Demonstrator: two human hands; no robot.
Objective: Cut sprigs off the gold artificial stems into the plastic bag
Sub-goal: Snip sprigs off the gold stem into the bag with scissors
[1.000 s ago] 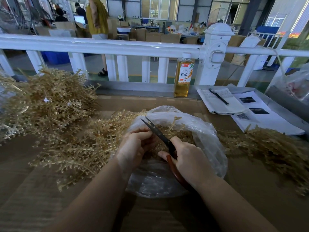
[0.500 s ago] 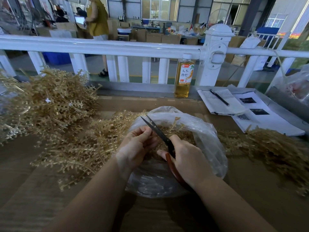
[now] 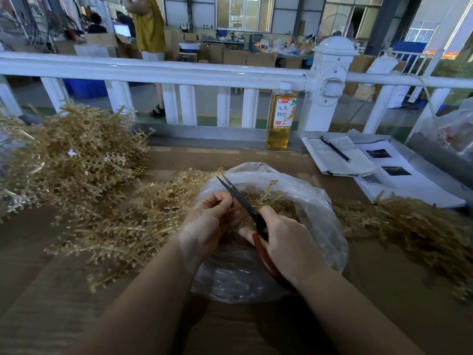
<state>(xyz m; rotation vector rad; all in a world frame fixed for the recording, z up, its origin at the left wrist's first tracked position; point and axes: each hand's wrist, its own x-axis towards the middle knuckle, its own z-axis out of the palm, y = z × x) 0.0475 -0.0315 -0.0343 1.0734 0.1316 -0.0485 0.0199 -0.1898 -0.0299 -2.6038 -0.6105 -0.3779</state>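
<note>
A clear plastic bag [image 3: 320, 208] lies open on the brown table, holding cut gold sprigs [image 3: 271, 198]. Over its mouth my left hand [image 3: 210, 221] pinches a small gold stem against the blades; the stem is mostly hidden by my fingers. My right hand [image 3: 289, 242] grips the red handles of the scissors [image 3: 240, 196], whose dark blades point up and left, slightly parted at the tips. A large heap of gold artificial stems [image 3: 76, 160] lies at the left, with more spread right up to the bag [image 3: 133, 221].
Another pile of gold stems [image 3: 414, 224] lies to the right. A bottle of amber drink [image 3: 280, 119] stands by the white railing [image 3: 179, 73]. Papers with a pen [image 3: 335, 149] sit at the back right. A person in yellow [image 3: 149, 26] stands beyond the railing.
My left thumb and fingers have shifted slightly on the stem beside the blades. The scissors stay in nearly the same place over the bag.
</note>
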